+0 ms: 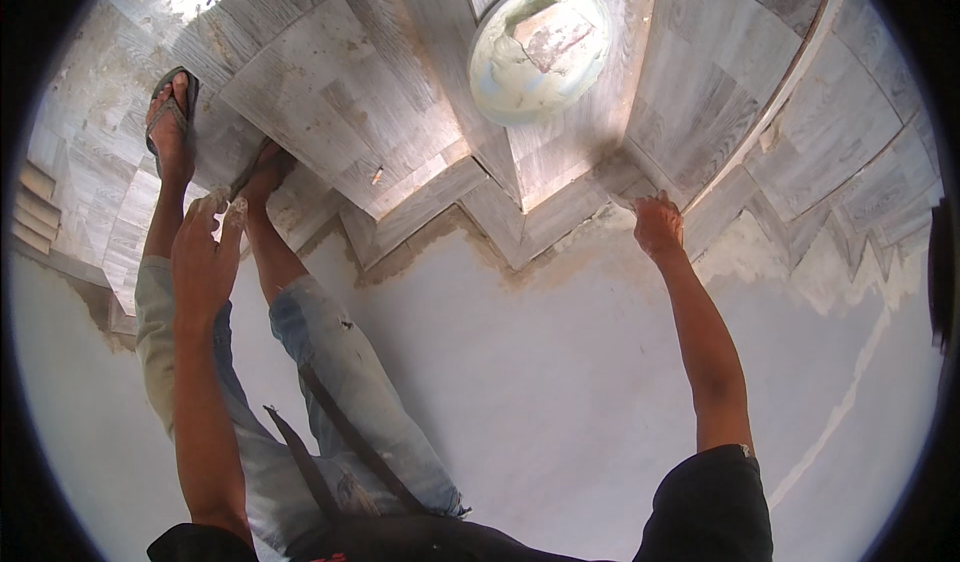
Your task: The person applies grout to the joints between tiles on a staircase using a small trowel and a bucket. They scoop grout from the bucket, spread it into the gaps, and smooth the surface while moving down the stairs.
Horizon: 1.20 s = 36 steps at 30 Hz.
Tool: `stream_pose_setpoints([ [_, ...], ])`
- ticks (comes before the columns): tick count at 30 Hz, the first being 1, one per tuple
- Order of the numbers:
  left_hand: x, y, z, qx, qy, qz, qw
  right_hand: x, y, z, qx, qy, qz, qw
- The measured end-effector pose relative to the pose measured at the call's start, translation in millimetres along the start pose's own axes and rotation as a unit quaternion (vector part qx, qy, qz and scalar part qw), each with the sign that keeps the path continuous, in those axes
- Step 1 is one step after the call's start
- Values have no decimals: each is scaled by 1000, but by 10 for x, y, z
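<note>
My right hand [659, 225] is closed at the zigzag joint where the tiled steps meet the pale wall [560, 362]. A thin greyish edge sticks out to the left of its fingers, too small to name. White smears mark the joint [600, 224] beside it. On the left, my left hand [203, 257] is held up in front of my legs, fingers stretched out and tips coated with whitish paste; nothing shows in it. A round shallow basin [487, 97] sits on a step beyond my right hand. Inside lie white paste [545, 90] and a flat, paste-smeared piece [552, 37].
Grey wood-look tiled steps [700, 72] climb to the right. My sandalled feet [170, 122] stand on the tiled surface at left. A small orange-and-white bit [377, 175] lies on a tile. Stacked tan edges [36, 207] show at far left.
</note>
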<state>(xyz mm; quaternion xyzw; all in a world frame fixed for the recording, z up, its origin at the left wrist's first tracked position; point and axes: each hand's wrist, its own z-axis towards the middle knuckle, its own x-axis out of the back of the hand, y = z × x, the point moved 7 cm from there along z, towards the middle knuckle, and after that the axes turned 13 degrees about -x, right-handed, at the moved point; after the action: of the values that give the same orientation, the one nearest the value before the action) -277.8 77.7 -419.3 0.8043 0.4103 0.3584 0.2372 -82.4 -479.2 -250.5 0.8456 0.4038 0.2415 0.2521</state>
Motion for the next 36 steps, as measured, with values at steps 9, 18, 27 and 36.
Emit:
stream_pose_setpoints([
  [9,16,-15,-22,3,6,1,1000,1,-516,-402,118,-108,26,987],
  [18,27,4,4,2,5,-4,1000,-201,-37,116,52,-33,-11,998],
  [27,-14,33,-2,-9,17,0,1000,44,-207,-163,184,46,81,978],
  [36,-45,38,-12,-13,5,17,1000,96,-20,-167,161,23,99,982],
])
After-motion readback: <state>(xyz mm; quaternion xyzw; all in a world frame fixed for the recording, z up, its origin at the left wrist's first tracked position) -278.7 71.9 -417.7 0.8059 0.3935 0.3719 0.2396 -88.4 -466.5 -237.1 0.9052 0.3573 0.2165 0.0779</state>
